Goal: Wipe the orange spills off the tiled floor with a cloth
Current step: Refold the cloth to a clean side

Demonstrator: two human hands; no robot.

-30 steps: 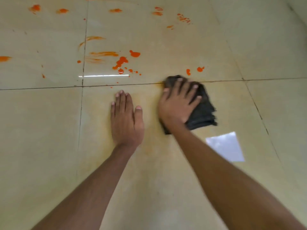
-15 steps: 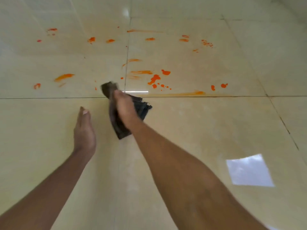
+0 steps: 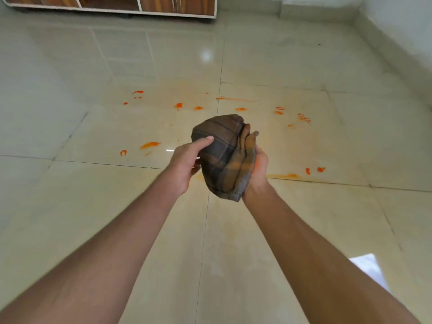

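A dark checked cloth [image 3: 222,155], stained orange on its right folds, is held up off the floor between both hands. My right hand [image 3: 256,161] cups it from below and behind, fingers curled round its right side. My left hand [image 3: 187,161] grips its left edge, thumb lying on top. Orange spills dot the cream tiled floor [image 3: 93,206]: a streak at left [image 3: 150,144], spots further back [image 3: 178,105], a smear along the grout line at right [image 3: 282,176] and two blobs beside it [image 3: 314,170].
A wooden cabinet with a white base [image 3: 112,5] stands at the far wall. A white skirting wall [image 3: 397,43] runs along the right. A bright window reflection [image 3: 369,270] lies on the tiles near my right forearm.
The cloth has been lifted off the floor and bunched between both hands. My left hand left the tile and took hold of it. The view has risen and pulled back.
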